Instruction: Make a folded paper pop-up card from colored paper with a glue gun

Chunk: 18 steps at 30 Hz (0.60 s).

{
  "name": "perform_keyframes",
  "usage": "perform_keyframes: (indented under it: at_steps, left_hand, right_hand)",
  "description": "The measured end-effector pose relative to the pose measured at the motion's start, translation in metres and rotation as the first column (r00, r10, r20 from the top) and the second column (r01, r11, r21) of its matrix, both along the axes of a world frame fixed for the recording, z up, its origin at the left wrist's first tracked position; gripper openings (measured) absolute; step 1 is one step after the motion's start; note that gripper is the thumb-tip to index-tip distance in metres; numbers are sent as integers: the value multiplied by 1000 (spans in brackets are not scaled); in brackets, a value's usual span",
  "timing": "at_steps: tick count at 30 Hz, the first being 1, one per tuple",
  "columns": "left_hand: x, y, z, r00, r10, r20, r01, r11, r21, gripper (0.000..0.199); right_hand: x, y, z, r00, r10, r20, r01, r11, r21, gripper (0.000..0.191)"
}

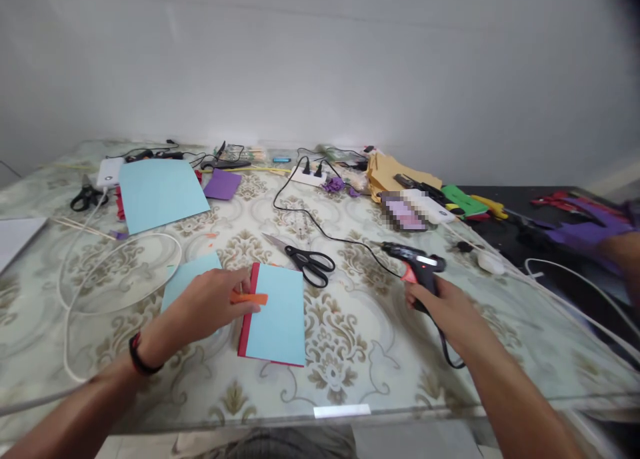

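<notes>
My left hand [220, 298] pinches an orange paper strip [256, 299] over the left part of a light blue card [277, 319] with a red spine. Whether the strip touches the card I cannot tell. Another light blue sheet [193, 272] lies partly under my left hand and wrist. On the right, my right hand [445, 306] is wrapped round the handle of a black glue gun [415, 259], whose nozzle points left. Black-handled scissors [310, 262] lie between the hands, just behind the card.
A large blue sheet [163, 196] and purple paper [223, 184] lie at the back left. The glue gun's cord runs to a power strip [309, 176]. White cables cross both sides. At the far right is another person's hand [623, 252] near purple paper.
</notes>
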State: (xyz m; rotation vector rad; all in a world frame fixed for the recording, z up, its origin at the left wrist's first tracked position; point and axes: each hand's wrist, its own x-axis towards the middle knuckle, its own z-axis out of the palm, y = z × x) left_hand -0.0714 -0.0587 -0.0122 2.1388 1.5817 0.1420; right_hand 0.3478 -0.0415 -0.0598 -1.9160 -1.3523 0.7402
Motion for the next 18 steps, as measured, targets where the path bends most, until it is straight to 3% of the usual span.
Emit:
perform_keyframes:
  at_steps: [2,4,6,9,11,13,18]
  left_hand:
    - [-6,-1,-1,996,-62,62,59,997,41,14]
    - [-12,-1,-4,977,-161,141,142,981,134,27]
    - [-15,-2,-8,939,-289,189,244,943,228,29]
    - [-17,-2,-14,886,-417,202,344,884,316,26]
    - [-18,-2,-18,887,-413,206,332,881,336,30]
    - [-20,-2,-20,889,-396,232,308,889,338,35]
    - [-21,-3,-17,824,-491,281,405,859,314,39]
  right_hand:
    - [-2,-7,9,964,56,-260,-30,994,104,32]
    - [-10,-12,21,902,184,-390,-133,979,155,35]
    - [-23,-13,33,866,298,-403,-249,954,169,33]
    - [-49,-9,41,832,319,-455,-228,943,244,31]
    - [-67,-3,41,803,364,-473,-265,927,264,33]
    - [-82,4,40,777,446,-444,-387,895,222,36]
    - [-108,11,35,670,614,-417,-632,767,115,32]
